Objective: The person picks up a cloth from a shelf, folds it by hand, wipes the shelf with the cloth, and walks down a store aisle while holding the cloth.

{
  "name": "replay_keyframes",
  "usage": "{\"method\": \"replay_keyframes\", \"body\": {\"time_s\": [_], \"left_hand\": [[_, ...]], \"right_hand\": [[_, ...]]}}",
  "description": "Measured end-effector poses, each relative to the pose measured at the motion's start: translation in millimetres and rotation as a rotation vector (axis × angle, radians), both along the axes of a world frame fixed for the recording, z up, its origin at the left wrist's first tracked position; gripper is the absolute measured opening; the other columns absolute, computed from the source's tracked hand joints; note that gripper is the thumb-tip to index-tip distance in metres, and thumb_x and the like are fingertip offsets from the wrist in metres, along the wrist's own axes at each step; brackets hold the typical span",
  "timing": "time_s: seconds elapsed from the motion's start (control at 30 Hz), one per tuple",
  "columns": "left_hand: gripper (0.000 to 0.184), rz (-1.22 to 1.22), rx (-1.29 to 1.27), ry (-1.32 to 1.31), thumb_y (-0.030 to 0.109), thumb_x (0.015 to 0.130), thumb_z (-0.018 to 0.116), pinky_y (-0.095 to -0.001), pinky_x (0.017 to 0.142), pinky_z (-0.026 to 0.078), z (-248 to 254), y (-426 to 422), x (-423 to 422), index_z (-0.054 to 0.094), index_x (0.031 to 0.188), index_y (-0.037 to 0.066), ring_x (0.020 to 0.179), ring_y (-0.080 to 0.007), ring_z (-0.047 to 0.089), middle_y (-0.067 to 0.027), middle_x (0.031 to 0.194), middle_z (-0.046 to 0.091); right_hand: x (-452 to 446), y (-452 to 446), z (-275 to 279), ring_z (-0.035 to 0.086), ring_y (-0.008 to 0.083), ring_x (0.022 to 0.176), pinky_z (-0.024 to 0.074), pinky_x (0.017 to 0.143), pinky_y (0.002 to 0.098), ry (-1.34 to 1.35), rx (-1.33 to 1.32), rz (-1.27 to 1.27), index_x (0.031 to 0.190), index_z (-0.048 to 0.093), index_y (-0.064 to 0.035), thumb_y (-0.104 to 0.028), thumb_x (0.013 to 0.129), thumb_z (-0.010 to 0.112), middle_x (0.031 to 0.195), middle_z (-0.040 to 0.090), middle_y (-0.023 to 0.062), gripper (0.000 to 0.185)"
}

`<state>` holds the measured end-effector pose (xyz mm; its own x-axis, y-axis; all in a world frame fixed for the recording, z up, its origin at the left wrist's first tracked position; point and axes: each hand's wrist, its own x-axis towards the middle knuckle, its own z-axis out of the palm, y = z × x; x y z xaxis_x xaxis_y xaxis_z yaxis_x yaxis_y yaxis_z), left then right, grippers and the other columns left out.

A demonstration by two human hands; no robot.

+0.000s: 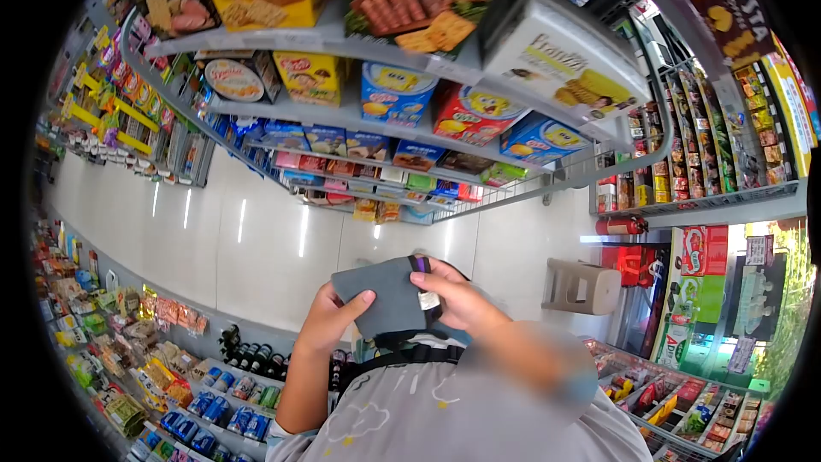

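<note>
A flat, dark grey square item (pixel 376 298) is held in front of my waist. Along its right side runs a dark band with a purple stripe and a small white label; its exact kind is not clear. My left hand (pixel 332 316) grips the left edge, with the thumb lying on the upper face. At the right side, my right hand (pixel 453 295) pinches the band near the label, thumb on top. The fingers under the item are mostly hidden.
Directly ahead stands a grey shelf rack (pixel 316 38) with boxed biscuits, including a white biscuit box (pixel 564 56). A beige plastic stool (pixel 581 287) is on the tiled floor (pixel 274 227) to the right. Drink cans (pixel 205 406) and snack packs line the lower left.
</note>
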<state>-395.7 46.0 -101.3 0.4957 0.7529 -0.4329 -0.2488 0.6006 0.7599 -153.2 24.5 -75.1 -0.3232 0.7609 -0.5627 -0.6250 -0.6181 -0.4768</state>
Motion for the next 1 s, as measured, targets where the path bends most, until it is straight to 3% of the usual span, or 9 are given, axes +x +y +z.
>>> {"method": "replay_keyframes", "body": {"time_s": [0.07,0.13,0.33,0.5,0.57,0.67,0.8,0.9,1.0], "left_hand": [[0.037,0.064,0.056,0.084,0.020,0.097,0.074,-0.0324,0.094,0.052,16.0,3.5,21.2,0.063,0.125,-0.002,0.104,-0.0142,0.066,-0.0070,0.116,0.071],[0.037,0.081,0.080,0.107,0.021,0.098,0.073,-0.0307,0.094,0.052,24.1,2.1,42.9,0.063,0.125,-0.001,0.105,-0.0133,0.065,-0.0063,0.116,0.070],[0.027,0.266,0.222,0.197,0.026,0.108,0.058,-0.0260,0.087,0.050,49.8,-0.3,115.9,0.059,0.123,0.003,0.098,-0.0090,0.060,-0.0037,0.107,0.067],[0.022,0.250,0.353,0.197,0.026,0.109,0.056,-0.0237,0.085,0.048,67.4,-3.9,168.3,0.060,0.117,0.006,0.094,-0.0064,0.058,0.0013,0.102,0.063],[0.022,0.235,0.343,0.209,0.026,0.109,0.055,-0.0246,0.087,0.049,68.8,-4.1,187.7,0.060,0.116,0.005,0.094,-0.0071,0.058,-0.0003,0.103,0.064],[0.022,0.162,0.410,0.212,0.026,0.110,0.054,-0.0251,0.087,0.048,79.7,-3.9,219.9,0.061,0.116,0.006,0.096,-0.0070,0.057,0.0005,0.102,0.063],[0.024,-0.029,0.468,0.203,0.026,0.109,0.057,-0.0249,0.086,0.049,94.4,4.5,253.2,0.059,0.119,0.004,0.095,-0.0063,0.057,0.0009,0.103,0.062],[0.027,-0.134,0.481,0.210,0.027,0.108,0.058,-0.0240,0.085,0.049,95.6,13.5,262.3,0.059,0.122,0.004,0.094,-0.0059,0.057,0.0007,0.104,0.063],[0.033,-0.385,0.341,0.163,0.025,0.107,0.060,-0.0236,0.084,0.049,107.7,22.2,257.4,0.057,0.133,0.004,0.094,-0.0063,0.060,0.0002,0.108,0.066]], "right_hand": [[12.1,0.5,7.9,0.063,0.0154,0.114,0.0515,0.099,0.0338,-0.038,0.005,0.071,0.133,0.059,-0.0031,-0.025,0.099,0.071,0.123,0.067,0.0059,0.042],[23.2,1.0,16.6,0.061,0.0164,0.118,0.0496,0.102,0.0341,-0.138,0.065,0.187,0.140,0.056,-0.0028,-0.033,0.097,0.074,0.132,0.064,0.0073,0.055],[68.0,-0.9,20.2,0.063,0.0145,0.107,0.0515,0.094,0.0308,-0.297,0.216,0.250,0.134,0.062,-0.0009,-0.041,0.097,0.073,0.119,0.069,0.0063,0.055],[118.2,-15.2,25.3,0.064,0.0125,0.101,0.0516,0.088,0.0278,-0.429,0.246,0.292,0.129,0.064,-0.0005,-0.046,0.099,0.068,0.112,0.070,0.0045,0.055],[134.8,-21.2,26.0,0.064,0.0119,0.100,0.0514,0.087,0.0275,-0.452,0.268,0.321,0.132,0.062,-0.0008,-0.045,0.100,0.067,0.111,0.070,0.0041,0.055],[154.1,-38.5,34.8,0.063,0.0122,0.103,0.0512,0.091,0.0286,-0.509,0.307,0.106,0.137,0.057,-0.0019,-0.036,0.098,0.073,0.115,0.069,0.0054,0.055],[194.2,-52.9,50.4,0.063,0.0135,0.107,0.0520,0.093,0.0315,-0.540,0.440,0.151,0.135,0.057,0.0017,-0.022,0.094,0.079,0.117,0.068,0.0057,0.052],[234.8,-57.8,62.1,0.062,0.0133,0.108,0.0521,0.093,0.0315,-0.495,0.384,0.245,0.133,0.058,0.0043,-0.020,0.095,0.077,0.118,0.068,0.0054,0.049],[246.9,-65.6,59.2,0.062,0.0144,0.112,0.0499,0.098,0.0319,-0.458,0.316,0.013,0.133,0.059,0.0048,-0.017,0.095,0.076,0.120,0.068,0.0051,0.047]]}}
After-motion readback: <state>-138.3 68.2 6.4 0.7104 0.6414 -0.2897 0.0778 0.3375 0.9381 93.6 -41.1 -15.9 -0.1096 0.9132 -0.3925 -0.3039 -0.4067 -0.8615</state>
